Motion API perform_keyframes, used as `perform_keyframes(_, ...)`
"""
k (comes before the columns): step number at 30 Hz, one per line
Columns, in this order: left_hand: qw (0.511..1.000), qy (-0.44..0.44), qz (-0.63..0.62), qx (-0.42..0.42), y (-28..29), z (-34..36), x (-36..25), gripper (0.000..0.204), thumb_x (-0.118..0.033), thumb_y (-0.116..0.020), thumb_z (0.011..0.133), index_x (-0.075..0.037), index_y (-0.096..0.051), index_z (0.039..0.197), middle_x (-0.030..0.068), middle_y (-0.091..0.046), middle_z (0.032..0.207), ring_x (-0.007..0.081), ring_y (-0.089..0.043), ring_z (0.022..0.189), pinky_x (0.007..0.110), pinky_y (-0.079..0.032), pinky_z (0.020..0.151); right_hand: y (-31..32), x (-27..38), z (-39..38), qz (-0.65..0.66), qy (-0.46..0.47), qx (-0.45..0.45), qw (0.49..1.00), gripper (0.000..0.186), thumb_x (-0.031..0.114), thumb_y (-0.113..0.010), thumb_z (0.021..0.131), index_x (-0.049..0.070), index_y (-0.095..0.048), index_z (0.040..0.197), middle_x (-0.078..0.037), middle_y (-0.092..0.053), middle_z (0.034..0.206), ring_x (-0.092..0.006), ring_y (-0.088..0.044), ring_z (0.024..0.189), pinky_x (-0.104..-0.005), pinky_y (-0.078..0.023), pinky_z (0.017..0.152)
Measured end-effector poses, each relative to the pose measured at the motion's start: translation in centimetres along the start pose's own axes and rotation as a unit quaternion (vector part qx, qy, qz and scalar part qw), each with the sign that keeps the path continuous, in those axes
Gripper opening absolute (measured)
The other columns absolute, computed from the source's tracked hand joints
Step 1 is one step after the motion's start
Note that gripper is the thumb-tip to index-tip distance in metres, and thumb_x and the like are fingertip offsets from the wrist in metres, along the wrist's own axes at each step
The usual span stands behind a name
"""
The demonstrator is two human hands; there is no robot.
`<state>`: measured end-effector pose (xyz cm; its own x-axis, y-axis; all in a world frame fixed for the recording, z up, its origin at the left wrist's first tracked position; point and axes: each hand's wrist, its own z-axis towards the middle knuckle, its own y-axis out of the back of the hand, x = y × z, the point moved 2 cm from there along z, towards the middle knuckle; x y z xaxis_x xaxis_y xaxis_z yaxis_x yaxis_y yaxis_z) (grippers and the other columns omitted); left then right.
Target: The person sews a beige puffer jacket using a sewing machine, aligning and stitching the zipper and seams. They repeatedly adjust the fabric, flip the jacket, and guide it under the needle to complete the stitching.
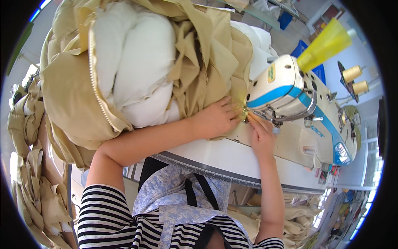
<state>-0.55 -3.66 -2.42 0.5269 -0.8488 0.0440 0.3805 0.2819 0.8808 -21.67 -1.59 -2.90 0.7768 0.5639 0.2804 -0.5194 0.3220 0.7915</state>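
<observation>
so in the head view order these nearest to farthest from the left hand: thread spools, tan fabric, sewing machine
1. Tan fabric: under the left hand, touching it.
2. Sewing machine: just right of that hand.
3. Thread spools: far right, past the machine's head.

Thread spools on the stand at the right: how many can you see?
2: the upper thread spool, and the lower thread spool slightly further right. Others may be hidden.
</observation>
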Motion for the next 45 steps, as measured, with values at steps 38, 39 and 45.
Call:
perform_keyframes(38, 0.94, 0.177, 0.201, -0.211, 38.4, 1.5, 25.3, 0.019, -0.019, -0.066, 0.094, -0.008, -0.066, 0.109, 0.0067, -0.07, 0.094, 0.0205, -0.065, 0.086, 0.034, -0.052, 0.077, 2.0, 20.2, 3.1, 0.696, -0.171, 0.388, 0.58, 0.049, 0.031, -0.057, 0.103, -0.002, -0.051, 0.14, -0.011, -0.062, 0.132, -0.0183, -0.057, 0.12, -0.0315, -0.043, 0.103)
perform_keyframes(39, 0.964, 0.175, 0.141, -0.14, 33.4, 3.5, 24.0, 0.018, -0.02, -0.068, 0.092, -0.009, -0.068, 0.106, 0.0057, -0.07, 0.09, 0.0201, -0.066, 0.082, 0.033, -0.052, 0.075, 1.9, 18.4, 0.8, 0.613, -0.227, 0.419, 0.63, 0.052, 0.033, -0.059, 0.102, -0.002, -0.052, 0.14, -0.012, -0.061, 0.134, -0.019, -0.058, 0.121, -0.0323, -0.044, 0.103)
perform_keyframes(45, 0.934, 0.274, -0.14, 0.183, 13.2, 1.2, 17.7, 0.058, -0.065, -0.066, 0.086, -0.008, -0.072, 0.097, 0.0116, -0.07, 0.083, 0.0264, -0.064, 0.078, 0.038, -0.049, 0.075, 6.3, 12.5, -7.9, 0.214, -0.301, 0.556, 0.745, 0.053, 0.046, -0.066, 0.094, 0.001, -0.066, 0.123, -0.016, -0.072, 0.111, -0.0254, -0.07, 0.1, -0.0358, -0.053, 0.091)
